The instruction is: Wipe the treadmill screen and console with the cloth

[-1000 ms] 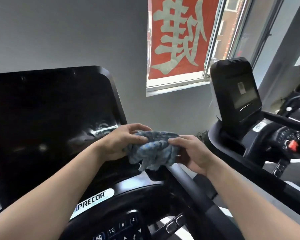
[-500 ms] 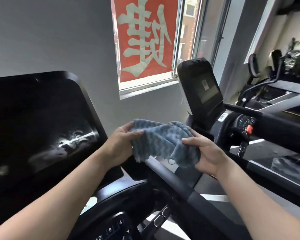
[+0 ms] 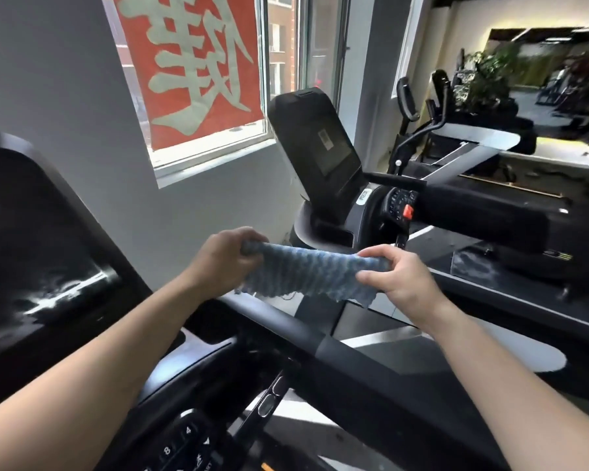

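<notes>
I see the blue, wavy-textured microfibre cloth (image 3: 306,275) stretched flat in the air between both hands, above the black padded handrail (image 3: 340,355) that runs from the near right up toward the console. My left hand (image 3: 225,260) grasps the cloth's left end, fingers curled over its top edge. My right hand (image 3: 400,280) pinches the right end between thumb and fingertips. The cloth touches neither the screen nor the console; its lower edge hangs ragged just over the rail.

The large glossy black treadmill screen (image 3: 41,253) fills the left side, with pale reflections across its lower part. Below it, near the bottom edge, sits the black console keypad with white numbered buttons (image 3: 187,440).

Farther right stands a second black treadmill with its own upright display (image 3: 320,154) and a red stop button (image 3: 408,211). On the far wall, a red banner with a large pale character (image 3: 198,66) covers the window (image 3: 286,79).
</notes>
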Tool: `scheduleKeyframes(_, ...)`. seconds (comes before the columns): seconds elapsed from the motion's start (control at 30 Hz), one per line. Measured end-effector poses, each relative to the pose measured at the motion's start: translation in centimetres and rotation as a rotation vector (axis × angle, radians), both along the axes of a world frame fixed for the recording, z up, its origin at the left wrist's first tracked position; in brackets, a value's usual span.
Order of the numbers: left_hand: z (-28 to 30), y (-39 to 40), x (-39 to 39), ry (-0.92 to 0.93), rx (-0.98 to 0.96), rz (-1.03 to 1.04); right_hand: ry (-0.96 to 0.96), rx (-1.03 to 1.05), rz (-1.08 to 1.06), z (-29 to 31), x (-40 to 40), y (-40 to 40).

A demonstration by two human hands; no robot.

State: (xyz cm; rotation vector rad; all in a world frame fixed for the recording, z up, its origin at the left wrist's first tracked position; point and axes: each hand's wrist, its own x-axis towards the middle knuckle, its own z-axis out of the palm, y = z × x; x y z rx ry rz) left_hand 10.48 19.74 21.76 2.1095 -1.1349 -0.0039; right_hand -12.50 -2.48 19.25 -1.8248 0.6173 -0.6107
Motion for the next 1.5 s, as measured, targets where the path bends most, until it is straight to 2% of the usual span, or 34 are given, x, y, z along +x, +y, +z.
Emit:
scheduleKeyframes(0.13, -0.4, -1.4, -0.9, 0.079, 0.034, -0.108, 0.182, -0.263, -0.156, -1.6, -2.5, -1.0)
scheduleKeyframes(0.27, -1.0, -2.8, -1.9, 0.138, 0.056, -0.197, 0.224, -0.392, -0.212, -2.7, -5.0, -1.2)
scheduleKeyframes(0.37, -1.7, -4.3, -2.3, 0.048, 0.094, -0.175, 0.227, -0.244, -0.151, -3.2, -6.9, -1.4)
scheduleKeyframes(0.43, -2.4, -5.5, -2.8, 0.067, 0.118, -0.186, 0.188, -0.071, -0.128, -4.0, -7.7, -1.3)
scheduleKeyframes(0.57, -4.2, -7.7, -4.3, 0.39, 0.104, -0.267, -0.008, 0.269, -0.109, -6.7, -9.1, -1.2)
scheduleKeyframes(0.67, -7.2, -9.5, -5.3, 0.58, 0.122, -0.27, 0.02, 0.359, -0.022, -9.2, -10.2, -1.4)
scheduleKeyframes(0.73, -9.4, -11.4, -6.1, 0.472, 0.217, -0.263, 0.086, 0.36, -0.024, -10.9, -11.0, -2.0)
scheduleKeyframes(0.83, -12.4, -14.5, -7.4, 0.232, 0.36, -0.249, 0.306, 0.275, -0.096, -14.3, -11.7, -3.5)
scheduleKeyframes(0.93, -16.3, -17.1, -7.9, 0.159, 0.468, -0.206, 0.488, 0.185, -0.179, -18.2, -11.8, -5.0)
scheduleKeyframes(0.97, -17.5, -17.6, -8.2, 0.131, 0.502, -0.185, 0.565, 0.127, -0.212, -19.1, -11.8, -5.4)
scheduleKeyframes(1.07, -21.3, -18.4, -9.1, 0.089, 0.548, -0.182, 0.838, -0.235, -0.249, -21.1, -12.1, -5.9)
scheduleKeyframes(1.13, -22.9, -18.2, -10.5, 0.047, 0.588, -0.293, 0.853, -0.337, -0.155, -21.7, -12.4, -5.4)
scheduleKeyframes(1.2, -24.0, -18.0, -11.8, -0.097, 0.657, -0.403, 0.86, -0.403, -0.017, -22.2, -12.4, -4.7)
scheduleKeyframes(1.27, -24.5, -18.2, -11.9, -0.244, 0.695, -0.446, 0.9, -0.464, 0.016, -22.4, -12.2, -4.7)
scheduleKeyframes(1.37, -23.7, -18.6, -12.0, -0.279, 0.789, -0.455, 0.968, -0.525, 0.022, -21.6, -10.8, -5.3)
scheduleKeyframes(1.43, -23.7, -18.5, -12.0, -0.311, 0.833, -0.482, 1.001, -0.498, 0.107, -20.7, -9.7, -5.3)
scheduleKeyframes(1.47, -23.8, -18.5, -11.9, -0.287, 0.833, -0.5, 0.999, -0.469, 0.149, -20.4, -9.1, -5.4)
scheduleKeyframes(1.5, -23.1, -18.5, -11.8, -0.182, 0.841, -0.504, 1.022, -0.428, 0.192, -19.8, -8.5, -5.6)
